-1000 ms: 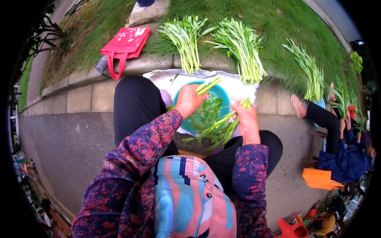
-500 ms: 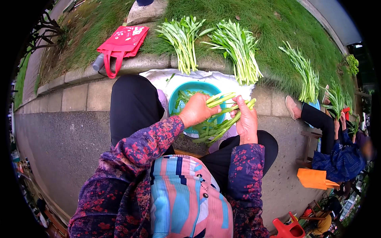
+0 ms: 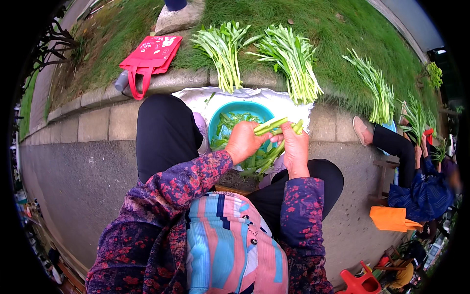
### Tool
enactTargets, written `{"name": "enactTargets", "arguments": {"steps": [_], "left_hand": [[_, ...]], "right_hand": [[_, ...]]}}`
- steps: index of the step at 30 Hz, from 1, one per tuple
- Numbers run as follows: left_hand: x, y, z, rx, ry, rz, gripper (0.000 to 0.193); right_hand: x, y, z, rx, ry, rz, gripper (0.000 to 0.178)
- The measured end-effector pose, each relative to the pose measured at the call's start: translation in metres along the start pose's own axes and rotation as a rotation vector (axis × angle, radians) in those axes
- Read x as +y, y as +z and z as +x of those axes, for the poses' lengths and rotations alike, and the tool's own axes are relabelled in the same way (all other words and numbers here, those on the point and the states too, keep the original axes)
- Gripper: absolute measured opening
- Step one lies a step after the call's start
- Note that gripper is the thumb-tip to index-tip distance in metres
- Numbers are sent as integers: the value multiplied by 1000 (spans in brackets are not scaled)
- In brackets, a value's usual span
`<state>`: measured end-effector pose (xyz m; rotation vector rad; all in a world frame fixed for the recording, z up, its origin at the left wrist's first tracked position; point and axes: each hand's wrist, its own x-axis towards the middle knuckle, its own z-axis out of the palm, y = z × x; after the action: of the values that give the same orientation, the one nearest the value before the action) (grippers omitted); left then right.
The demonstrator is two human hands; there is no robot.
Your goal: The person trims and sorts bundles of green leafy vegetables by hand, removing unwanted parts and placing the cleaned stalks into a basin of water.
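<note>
Over a teal basin (image 3: pixel 212 122) my left hand (image 3: pixel 242 141) is closed on pale green vegetable stalks (image 3: pixel 270 126), whose cut ends point up and to the right. My right hand (image 3: pixel 295 146) is beside it, thumb and fingers pinching more of these stalks (image 3: pixel 296 128). Their leafy ends hang down between my hands to the basin's near side. Loose green leaves (image 3: pixel 235 118) lie in the basin, partly hidden by my hands. Under the basin spreads a white sheet (image 3: pixel 190 94).
Two bundles of leafy stalks (image 3: pixel 223 56) (image 3: pixel 291 63) lie across the kerb beyond the basin; another bundle (image 3: pixel 374 90) is farther right. A red bag (image 3: pixel 152 54) and grey bottle (image 3: pixel 122 81) are at left. At right a person (image 3: pixel 421 191) sits holding greens, near a red stool (image 3: pixel 361 281).
My right hand has drawn slightly left and closer to my left hand, bringing its stalks along. The stalk ends now sit lower and closer together.
</note>
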<state>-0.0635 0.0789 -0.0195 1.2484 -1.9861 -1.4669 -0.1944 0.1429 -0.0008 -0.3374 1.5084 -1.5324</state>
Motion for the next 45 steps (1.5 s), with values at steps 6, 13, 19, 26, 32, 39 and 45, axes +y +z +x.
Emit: {"name": "enactTargets", "arguments": {"steps": [6,13,19,26,32,39,45], "left_hand": [[1,5,-3,64,15,-70,23],[-1,6,-1,128,-54,-25,20],[-11,0,4,117,-27,100,22],[-5,-3,3,70,-26,-79,22],[-8,0,4,22,-198,-300,9],[3,-5,1,-63,-212,-466,5],[-1,-25,5,-14,-199,-385,7]], "right_hand": [[4,7,-2,64,-26,-13,22],[7,17,-7,95,-33,-67,20],[8,17,-7,71,1,-187,20],[13,17,-6,55,-25,-117,22],[11,21,-7,58,-51,-159,23],[8,14,-3,111,-23,-8,24],[6,-3,9,166,-70,176,25]]}}
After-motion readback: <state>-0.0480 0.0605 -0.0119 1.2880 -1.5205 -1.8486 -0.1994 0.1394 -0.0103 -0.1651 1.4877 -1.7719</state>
